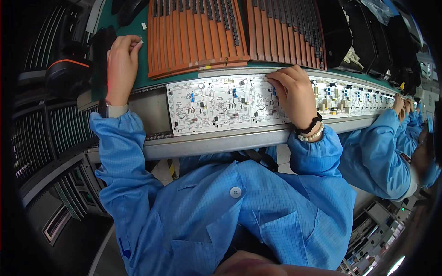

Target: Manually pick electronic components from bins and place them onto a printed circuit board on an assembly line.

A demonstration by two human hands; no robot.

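A row of white circuit boards (202,122) with small parts on them lies along the metal rail in front of me. My left hand (123,62) is over the green mat, left of the orange racks, its thumb and fingers pinched on a small white piece (140,42). Near it on the mat lies a similar small white part (144,26). Over the third board from the left, my right hand (295,94) has its fingertips pressed together at the board's far edge. Whatever they pinch is too small or hidden to make out.
Two orange slotted racks (198,50) (287,41) holding dark parts stand behind the rail. Black bins (363,34) sit farther right. A black-and-orange device (69,69) is at the left. Another person's hands (401,105) work at the rail's right end.
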